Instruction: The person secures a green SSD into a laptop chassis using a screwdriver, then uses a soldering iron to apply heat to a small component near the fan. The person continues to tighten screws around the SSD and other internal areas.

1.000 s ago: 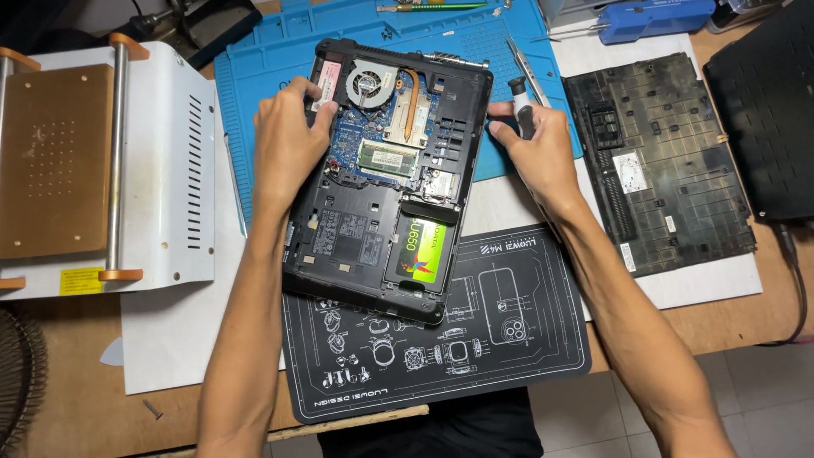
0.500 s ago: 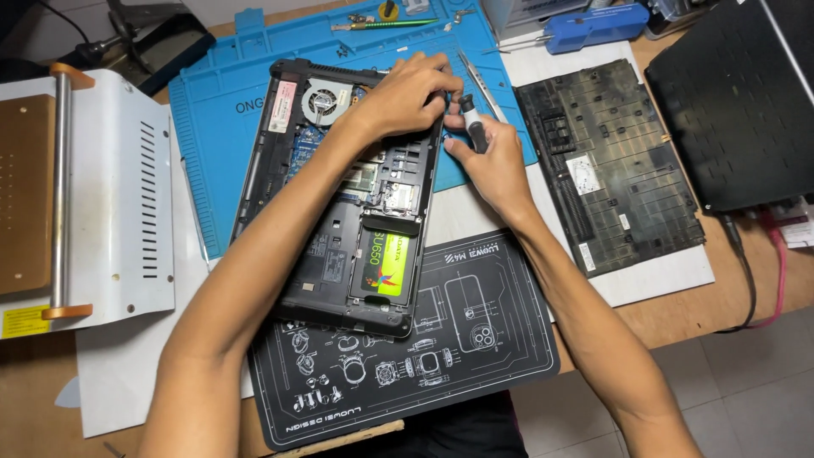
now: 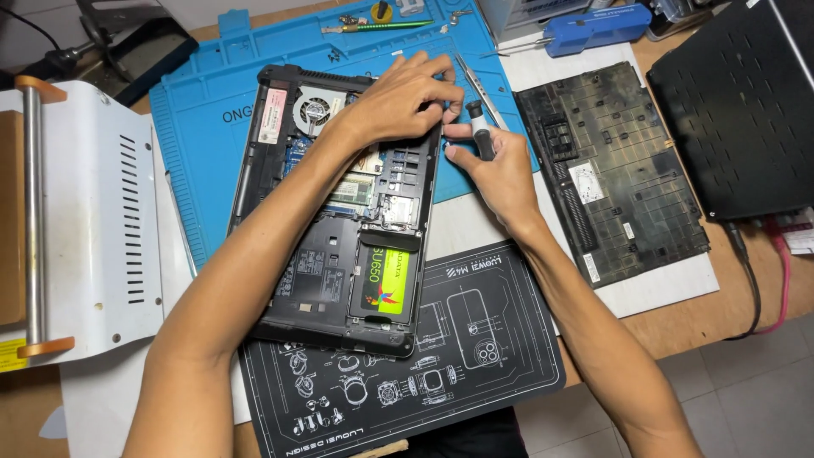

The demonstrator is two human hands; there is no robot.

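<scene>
An opened black laptop [image 3: 331, 280] lies bottom-up in the middle, its fan [image 3: 315, 108], circuit board and a green-and-black drive [image 3: 386, 280] exposed. My left hand [image 3: 403, 97] reaches across the laptop and rests on its upper right corner, fingers curled at the edge. My right hand [image 3: 496, 165] sits just right of that corner and grips a small black-handled screwdriver [image 3: 481, 136]. The two hands touch at the fingertips.
A blue work mat [image 3: 203, 144] lies under the laptop and a black printed mat [image 3: 475, 339] nearer me. A removed black cover panel [image 3: 615, 170] lies right, a black device [image 3: 738, 102] beyond it, a white machine [image 3: 93, 220] left. Tweezers [image 3: 475, 76] and tools lie at the back.
My left hand has swung from the laptop's left edge across to its upper right corner, meeting my right hand. The view has shifted, so everything sits further left in the frame.
</scene>
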